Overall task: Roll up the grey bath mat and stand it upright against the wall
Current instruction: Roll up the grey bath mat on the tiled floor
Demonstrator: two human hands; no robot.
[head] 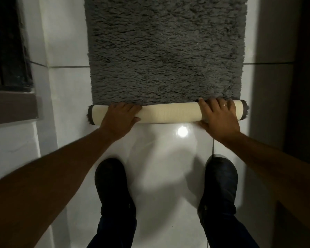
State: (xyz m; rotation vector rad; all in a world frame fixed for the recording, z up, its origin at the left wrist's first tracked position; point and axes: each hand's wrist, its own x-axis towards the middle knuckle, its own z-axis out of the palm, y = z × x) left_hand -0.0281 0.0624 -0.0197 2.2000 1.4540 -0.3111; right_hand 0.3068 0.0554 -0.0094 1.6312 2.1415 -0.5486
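Observation:
The grey shaggy bath mat (pixel 165 51) lies flat on the white tiled floor, running away from me. Its near end is rolled into a narrow tube (pixel 170 113) that shows the cream underside. My left hand (pixel 121 116) grips the tube near its left end, fingers curled over the top. My right hand (pixel 217 113), with a ring on one finger, grips the tube near its right end. Grey pile sticks out at both ends of the roll.
My two dark shoes (pixel 115 187) (pixel 220 187) stand on the glossy floor (pixel 161 158) just behind the roll. A white wall (pixel 43 113) with a dark frame runs along the left. A wall and a dark opening (pixel 304 86) bound the right side.

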